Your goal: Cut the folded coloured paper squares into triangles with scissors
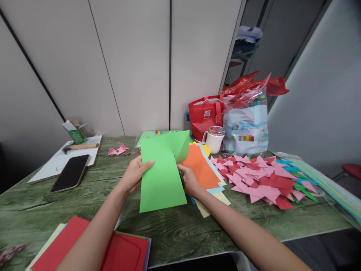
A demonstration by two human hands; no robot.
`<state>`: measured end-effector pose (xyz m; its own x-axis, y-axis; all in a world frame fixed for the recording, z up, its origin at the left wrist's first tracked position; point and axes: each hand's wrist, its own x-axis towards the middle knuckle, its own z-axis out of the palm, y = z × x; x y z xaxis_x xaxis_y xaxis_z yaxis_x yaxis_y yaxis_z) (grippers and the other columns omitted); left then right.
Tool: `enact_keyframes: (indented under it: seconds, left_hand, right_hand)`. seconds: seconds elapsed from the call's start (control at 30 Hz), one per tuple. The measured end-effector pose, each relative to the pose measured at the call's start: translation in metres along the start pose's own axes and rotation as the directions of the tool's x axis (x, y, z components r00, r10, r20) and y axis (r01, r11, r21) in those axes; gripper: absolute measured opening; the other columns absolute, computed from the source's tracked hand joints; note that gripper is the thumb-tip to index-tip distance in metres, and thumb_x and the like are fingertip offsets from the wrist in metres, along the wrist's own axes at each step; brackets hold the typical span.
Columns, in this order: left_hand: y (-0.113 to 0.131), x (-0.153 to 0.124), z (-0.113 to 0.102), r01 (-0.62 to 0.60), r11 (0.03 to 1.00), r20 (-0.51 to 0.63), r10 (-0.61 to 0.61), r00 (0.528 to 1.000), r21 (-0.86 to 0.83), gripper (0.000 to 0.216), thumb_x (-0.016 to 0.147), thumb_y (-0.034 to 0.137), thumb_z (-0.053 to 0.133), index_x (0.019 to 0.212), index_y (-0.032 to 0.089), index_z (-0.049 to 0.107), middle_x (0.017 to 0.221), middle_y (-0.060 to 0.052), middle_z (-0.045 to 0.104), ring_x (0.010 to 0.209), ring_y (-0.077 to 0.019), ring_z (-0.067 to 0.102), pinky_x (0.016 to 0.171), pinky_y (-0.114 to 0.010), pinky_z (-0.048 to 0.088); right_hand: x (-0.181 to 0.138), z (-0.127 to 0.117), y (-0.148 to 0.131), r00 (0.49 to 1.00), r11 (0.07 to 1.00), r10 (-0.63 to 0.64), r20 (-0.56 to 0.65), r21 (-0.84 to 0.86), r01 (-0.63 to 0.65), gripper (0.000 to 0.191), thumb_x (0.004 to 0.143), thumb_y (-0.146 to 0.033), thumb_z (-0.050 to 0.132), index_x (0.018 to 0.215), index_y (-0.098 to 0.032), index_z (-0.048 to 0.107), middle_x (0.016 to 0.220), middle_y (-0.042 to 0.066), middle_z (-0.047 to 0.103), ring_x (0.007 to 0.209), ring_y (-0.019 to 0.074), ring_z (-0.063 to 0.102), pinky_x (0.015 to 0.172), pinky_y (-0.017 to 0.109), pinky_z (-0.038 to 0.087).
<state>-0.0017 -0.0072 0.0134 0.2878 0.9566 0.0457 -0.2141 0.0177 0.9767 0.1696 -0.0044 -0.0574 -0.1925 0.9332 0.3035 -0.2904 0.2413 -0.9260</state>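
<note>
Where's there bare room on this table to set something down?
Bare patches lie between the phone and red paper, between that paper and the right arm, and between that arm and the cut shapes. Crowded: back right, with red bag, mug and plastic bag.

1 head-worn view — forward and down, close over the tabletop (169,231)

Piled paper cutouts (261,177) suggest a craft workspace.

I am getting soft light across the worktop (166,231), with the green sheet (159,173) shading darker along its curl. The clear bag (245,124) is catching glare, the far recess (270,43) is sitting dim, and wide-angle distortion is stretching the edges.
</note>
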Motion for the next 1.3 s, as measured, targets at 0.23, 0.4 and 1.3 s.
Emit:
enact_keyframes:
  seconds: [0.23, 0.4, 1.3]
  left_hand:
    - [-0.0004, 0.0000, -0.0001, -0.003, 1.000, 0.005, 0.003, 1.000, 0.004, 0.041, 0.064, 0.024, 0.068, 0.101, 0.013, 0.052, 0.077, -0.007, 0.070, 0.058, -0.0185, 0.065, 0.052, -0.028, 0.053]
    - [-0.0010, 0.0005, -0.0009, -0.003, 1.000, 0.010, 0.003, 1.000, 0.007, 0.040, 0.065, 0.024, 0.068, 0.101, 0.014, 0.052, 0.079, -0.007, 0.070, 0.061, -0.0194, 0.065, 0.052, -0.029, 0.053]
    - [-0.0019, -0.0015, -0.0022, 0.046, 0.996, 0.051, -0.050, 0.997, 0.075, 0.032, 0.065, 0.025, 0.067, 0.093, 0.014, 0.053, 0.078, -0.005, 0.068, 0.059, -0.0160, 0.063, 0.057, -0.029, 0.051]
  right_hand:
    - [0.0010, -0.0002, 0.0017, 1.000, 1.000, -0.028, -0.006, 0.003, 0.028, 0.017, 0.057, -0.021, 0.064, 0.073, -0.017, 0.063, 0.064, -0.002, 0.065, 0.061, 0.0158, 0.059, 0.044, 0.020, 0.040]
    - [0.0016, 0.0006, 0.0013, 0.999, 1.000, -0.024, -0.021, -0.006, 0.024, 0.018, 0.056, -0.023, 0.064, 0.072, -0.016, 0.063, 0.061, -0.002, 0.064, 0.060, 0.0152, 0.058, 0.045, 0.021, 0.040]
    - [0.0026, -0.0036, 0.0002, 0.998, 0.999, -0.051, 0.024, -0.016, 0.051, 0.018, 0.058, -0.018, 0.063, 0.074, -0.018, 0.056, 0.068, 0.000, 0.064, 0.073, 0.0182, 0.060, 0.056, 0.025, 0.047]
